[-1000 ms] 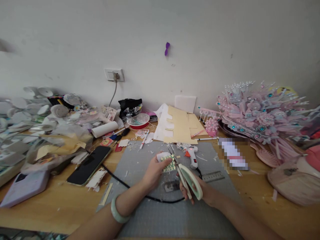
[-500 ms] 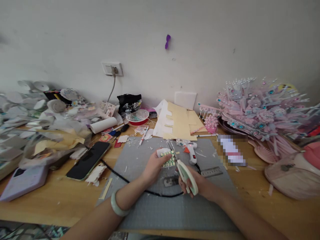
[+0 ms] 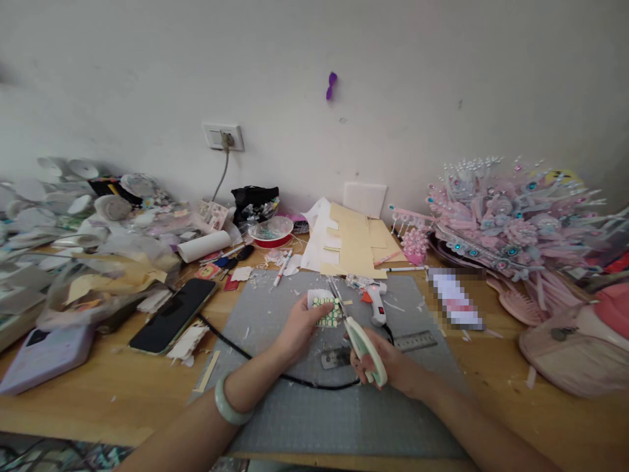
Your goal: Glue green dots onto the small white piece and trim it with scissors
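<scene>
Pinched in my left hand [image 3: 296,328] is a small piece of patterned paper [image 3: 325,313], pale with green outlines and a white part at its upper left. My right hand [image 3: 386,367] grips scissors [image 3: 364,351] with pale green and white handles. Their blades point up and away, close along the right edge of the paper; whether they touch it I cannot tell. Both hands are above a grey cutting mat [image 3: 295,419]. Beneath them lie a metal ruler [image 3: 415,341], partly hidden by my right hand, and a black cable [image 3: 314,385].
A white glue gun [image 3: 378,305] lies just beyond my right hand. Cream card sheets [image 3: 351,242] are at the back. To the left are a black phone [image 3: 173,316] and a purple box [image 3: 46,357]; to the right, a pink beaded headpiece [image 3: 501,216] and a pink pouch [image 3: 570,354].
The scissor handles look closer together than before. The paper and both hands have shifted slightly left, and the camera view has moved a little.
</scene>
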Demonstrator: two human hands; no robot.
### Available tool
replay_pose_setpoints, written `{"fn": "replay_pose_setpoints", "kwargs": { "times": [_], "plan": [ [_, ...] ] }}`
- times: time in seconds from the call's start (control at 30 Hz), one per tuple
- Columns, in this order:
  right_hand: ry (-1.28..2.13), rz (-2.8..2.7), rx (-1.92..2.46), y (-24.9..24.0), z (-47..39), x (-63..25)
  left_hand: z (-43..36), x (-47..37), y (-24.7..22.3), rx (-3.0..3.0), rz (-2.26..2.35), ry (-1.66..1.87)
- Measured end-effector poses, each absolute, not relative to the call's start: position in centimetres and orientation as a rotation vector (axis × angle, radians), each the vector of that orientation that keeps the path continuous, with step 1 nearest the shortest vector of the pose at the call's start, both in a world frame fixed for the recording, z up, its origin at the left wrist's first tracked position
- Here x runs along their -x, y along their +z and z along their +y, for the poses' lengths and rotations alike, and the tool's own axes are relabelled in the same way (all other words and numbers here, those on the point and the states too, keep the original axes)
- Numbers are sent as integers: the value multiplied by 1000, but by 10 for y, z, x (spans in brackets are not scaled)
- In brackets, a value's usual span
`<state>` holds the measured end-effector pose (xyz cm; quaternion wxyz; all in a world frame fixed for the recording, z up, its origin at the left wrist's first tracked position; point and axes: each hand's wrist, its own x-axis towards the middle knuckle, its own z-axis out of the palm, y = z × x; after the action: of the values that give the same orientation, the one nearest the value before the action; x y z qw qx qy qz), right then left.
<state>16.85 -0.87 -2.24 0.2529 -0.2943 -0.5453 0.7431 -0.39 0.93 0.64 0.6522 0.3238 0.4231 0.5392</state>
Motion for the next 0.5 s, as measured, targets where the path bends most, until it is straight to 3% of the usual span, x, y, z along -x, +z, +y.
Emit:
{"fn": "replay_pose_setpoints", "kwargs": {
  "times": [0.5],
  "plan": [
    [2008,-1476,867,-16,-10,-168,17,9,3,-735,916,1281]
  ]
}}
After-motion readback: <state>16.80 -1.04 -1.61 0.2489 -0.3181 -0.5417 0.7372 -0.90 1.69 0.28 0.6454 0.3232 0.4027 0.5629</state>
